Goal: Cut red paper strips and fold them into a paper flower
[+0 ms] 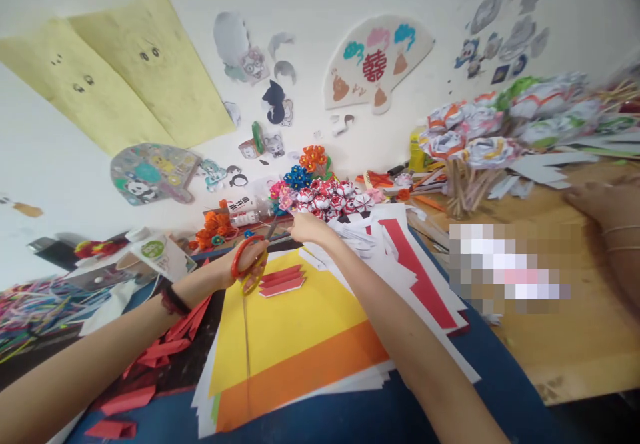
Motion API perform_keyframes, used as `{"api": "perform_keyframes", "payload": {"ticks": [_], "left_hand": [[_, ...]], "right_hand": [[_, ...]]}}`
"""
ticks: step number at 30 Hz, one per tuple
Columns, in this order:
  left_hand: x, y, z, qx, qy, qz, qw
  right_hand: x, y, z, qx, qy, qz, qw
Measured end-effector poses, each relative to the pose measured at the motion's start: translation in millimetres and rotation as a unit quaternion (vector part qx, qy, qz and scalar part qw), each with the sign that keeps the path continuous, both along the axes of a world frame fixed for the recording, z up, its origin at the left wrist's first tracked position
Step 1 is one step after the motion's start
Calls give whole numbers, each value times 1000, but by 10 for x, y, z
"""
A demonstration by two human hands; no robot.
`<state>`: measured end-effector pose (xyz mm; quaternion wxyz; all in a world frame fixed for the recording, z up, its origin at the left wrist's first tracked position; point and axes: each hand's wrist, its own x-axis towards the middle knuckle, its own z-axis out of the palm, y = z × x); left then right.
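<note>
My left hand (245, 264) is closed around the red and yellow handles of a pair of scissors (247, 256). Their blades point up and away, toward the craft flowers at the back. Close by the blade tips, my right hand (304, 227) is stretched forward with its fingers drawn together; what they pinch, if anything, is too small to make out. Below both hands lies a stack of yellow paper (290, 324) over orange and white sheets. Several folded red paper strips (283, 281) rest on the yellow sheet, just right of the scissors.
Red and white paper flowers (333, 199) stand behind my right hand. More folded red strips (165, 351) and coloured stems (40, 314) lie at left. White paper scraps (357, 239) are at right. Another person's hand (607, 207) rests on the wooden table (565, 357), near a blurred-out patch.
</note>
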<state>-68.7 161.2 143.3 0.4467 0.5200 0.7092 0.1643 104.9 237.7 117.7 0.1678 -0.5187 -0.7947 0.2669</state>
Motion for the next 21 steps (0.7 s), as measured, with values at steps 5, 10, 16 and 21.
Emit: {"api": "perform_keyframes", "payload": {"ticks": [5,10,16,21], "left_hand": [[-11,-121,41,52,-44,-107,992],[-35,-212,103,101,-60,-165,979],[-100,-188,4,87,-84,-107,987],[-117,-261,-69,139,-87,-32,986]], "right_hand": [[3,56,-42,3,1,4,1000],[-11,107,-79,9,3,14,1000],[-11,94,-60,9,4,26,1000],[0,26,-9,7,9,31,999]]}}
